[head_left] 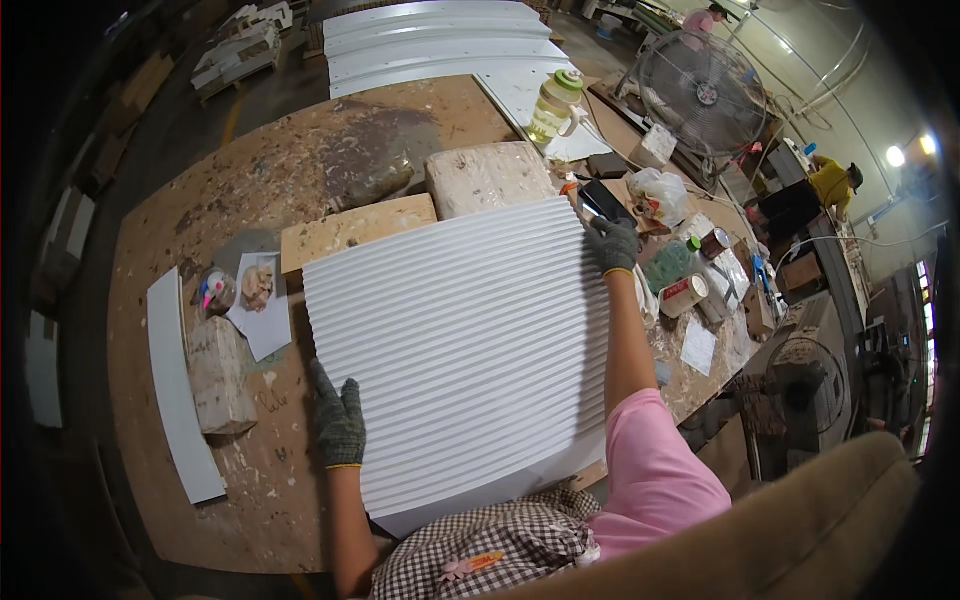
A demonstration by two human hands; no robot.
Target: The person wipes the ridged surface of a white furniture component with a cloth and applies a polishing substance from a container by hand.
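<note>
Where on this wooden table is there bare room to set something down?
On the table, near left: the bare wood below the pale block, between the white strip and the left hand. Another patch lies far left, between that strip and the dark stain. It is crowded past the right hand, with a plastic bag and green bottle.

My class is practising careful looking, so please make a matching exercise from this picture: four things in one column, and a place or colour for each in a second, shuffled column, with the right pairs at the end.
Column one
1. Left hand
2. Right hand
3. Ribbed panel
4. Bottle with a handle

Column two
A. White, lying between both hands
B. Gloved, near the panel's far right corner
C. Yellow-green, standing beyond the panel
D. Gloved, at the panel's left edge

Right pairs: 1-D, 2-B, 3-A, 4-C
</note>
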